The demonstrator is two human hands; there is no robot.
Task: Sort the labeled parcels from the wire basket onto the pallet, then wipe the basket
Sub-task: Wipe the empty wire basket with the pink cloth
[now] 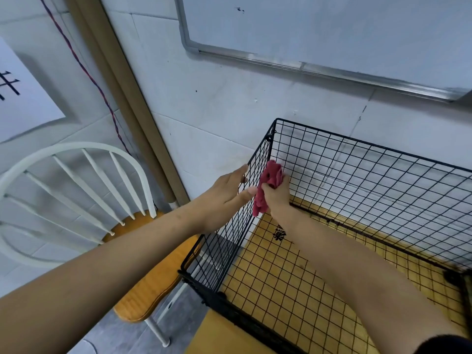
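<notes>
A black wire basket [357,159] stands on a yellow wooden surface [281,282] against the wall, with no parcels visible inside. My right hand [277,198] is inside the basket and grips a crumpled red cloth [268,185], pressing it against the inner side of the left mesh wall near the far corner. My left hand [227,195] lies flat with straight fingers on the outer side of that same wall, opposite the cloth.
A white spindle-back chair [76,195] with an orange wooden seat stands just left of the basket. Long cardboard tubes [122,93] lean on the tiled wall. A whiteboard [332,29] hangs above the basket. Grey floor shows below.
</notes>
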